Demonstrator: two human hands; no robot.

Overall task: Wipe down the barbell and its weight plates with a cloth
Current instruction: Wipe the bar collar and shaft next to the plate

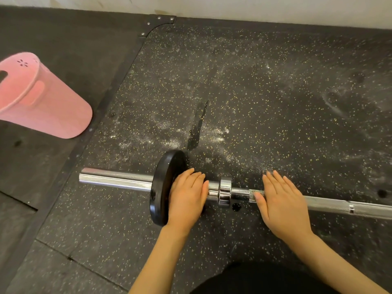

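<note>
A chrome barbell (115,179) lies across the speckled rubber floor, running from the left toward the right edge. One black weight plate (164,183) sits upright on its sleeve, with a gap to the chrome collar (225,190) on its right. My left hand (186,198) lies flat with straight fingers against the plate's inner face, over the sleeve. My right hand (280,200) rests flat on the thin shaft just right of the collar. No cloth is in view.
A pink plastic bucket (40,96) stands on the darker mat at the left. White dust marks the floor beyond the plate. A pale wall runs along the top. My dark-clothed knee (265,281) shows at the bottom.
</note>
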